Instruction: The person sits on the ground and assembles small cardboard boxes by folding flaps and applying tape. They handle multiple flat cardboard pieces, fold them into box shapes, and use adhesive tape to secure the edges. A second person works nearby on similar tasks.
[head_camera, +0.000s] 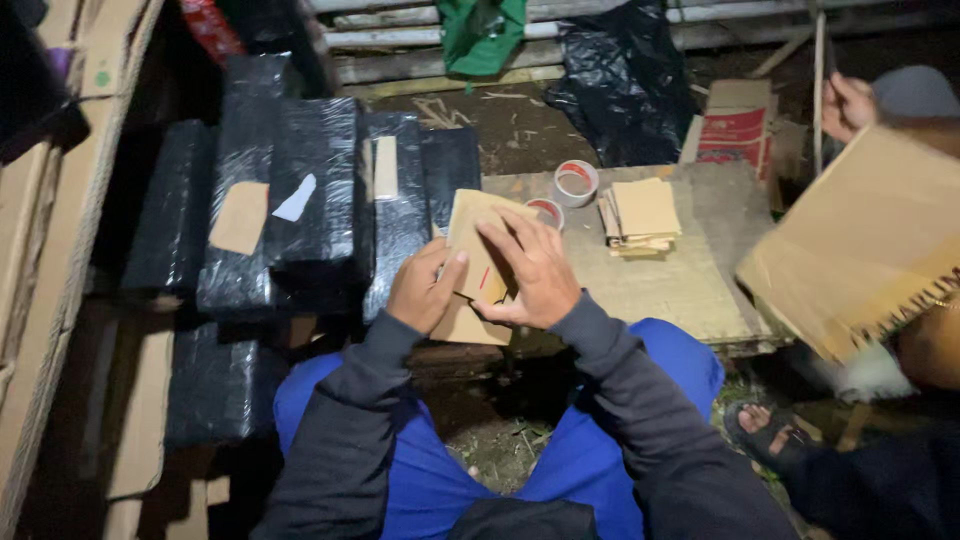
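Both hands grasp a small piece of brown cardboard (478, 262) above the near edge of a low wooden board (690, 285): the left hand (427, 290) pinches its lower left side, thumb on top, while the right hand (535, 270) lies spread across its face with fingers pressing down. Just beyond on the board lie two rolls of tape (575, 182) and a stack of cut cardboard squares (640, 217). Black plastic-wrapped bundles (300, 190) are piled to the left. At right, another person's hand (848, 105) grips a thin stick behind a large cardboard sheet (860, 245).
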